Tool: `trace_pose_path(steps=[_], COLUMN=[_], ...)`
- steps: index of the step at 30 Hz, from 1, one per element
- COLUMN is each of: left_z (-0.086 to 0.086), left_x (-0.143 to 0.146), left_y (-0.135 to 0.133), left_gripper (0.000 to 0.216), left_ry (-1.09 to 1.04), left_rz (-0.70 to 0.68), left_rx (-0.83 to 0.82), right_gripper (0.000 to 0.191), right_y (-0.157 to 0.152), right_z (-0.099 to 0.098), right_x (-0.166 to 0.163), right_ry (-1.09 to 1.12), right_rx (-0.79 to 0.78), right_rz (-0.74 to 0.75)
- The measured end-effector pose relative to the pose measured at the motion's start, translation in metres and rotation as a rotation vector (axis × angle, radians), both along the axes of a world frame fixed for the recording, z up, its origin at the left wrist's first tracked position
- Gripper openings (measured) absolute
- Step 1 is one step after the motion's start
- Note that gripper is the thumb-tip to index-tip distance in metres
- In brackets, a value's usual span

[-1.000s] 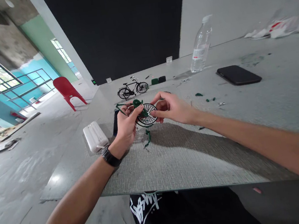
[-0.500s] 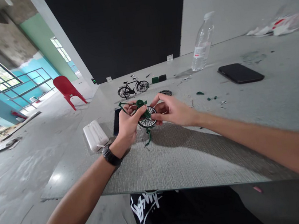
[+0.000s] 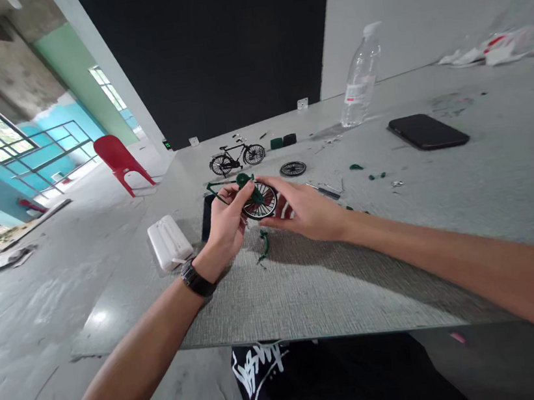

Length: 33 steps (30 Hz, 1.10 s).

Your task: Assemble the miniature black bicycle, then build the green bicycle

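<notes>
A green model bicycle frame (image 3: pixel 220 184) is pinched in my left hand (image 3: pixel 226 222), thumb over its green round part. A spoked wheel (image 3: pixel 261 208) with a black tyre sits against the frame, tilted toward me. Around the wheel's right rim curl the fingers and thumb of my right hand (image 3: pixel 305 211); some fingertips are hidden behind it. On the table below lies a curved green piece (image 3: pixel 266 245). Beyond my hands a loose wheel (image 3: pixel 293 168) lies flat, and a finished-looking black model bicycle (image 3: pixel 239 156) stands upright. A small screwdriver (image 3: pixel 325 191) lies behind my right hand.
Left of my hands are a white power bank (image 3: pixel 170 241) and a dark phone (image 3: pixel 207 218), partly covered. To the right, small green parts (image 3: pixel 356 166) and a black phone (image 3: pixel 428 131) lie on the table (image 3: pixel 309 293). A plastic bottle (image 3: pixel 362 79) stands behind.
My right hand has moved from a pinch near the wheel's hub to a wider hold round its rim. Frame and wheel have shifted slightly left and up; the loose wheel and screwdriver show more.
</notes>
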State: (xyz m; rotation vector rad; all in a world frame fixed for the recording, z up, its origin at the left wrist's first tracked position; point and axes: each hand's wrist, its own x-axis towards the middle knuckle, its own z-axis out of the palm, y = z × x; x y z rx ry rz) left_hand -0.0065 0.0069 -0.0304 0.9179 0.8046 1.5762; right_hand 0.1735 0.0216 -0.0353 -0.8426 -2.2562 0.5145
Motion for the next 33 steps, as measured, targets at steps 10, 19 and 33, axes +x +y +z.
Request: trace_pose_path(steps=[10,19,33], left_z=[0.005,-0.001,-0.006], left_x=[0.002,-0.006,-0.007], left_y=[-0.006,0.002,0.005], left_gripper=[0.029,0.031,0.027], left_ry=[-0.015,0.114,0.129], left_rz=[-0.101,-0.182,-0.135], left_rx=[-0.032,0.028,-0.009], right_gripper=[0.092,0.09,0.061], right_y=[-0.003,0.011,0.056], right_z=[0.0,0.012,0.05], right_x=[0.002,0.015,0.075], right_ry=[-0.008,-0.071,-0.249], right_rx=[0.093,0.144,-0.043], right_rz=[-0.1,-0.047,-0.148])
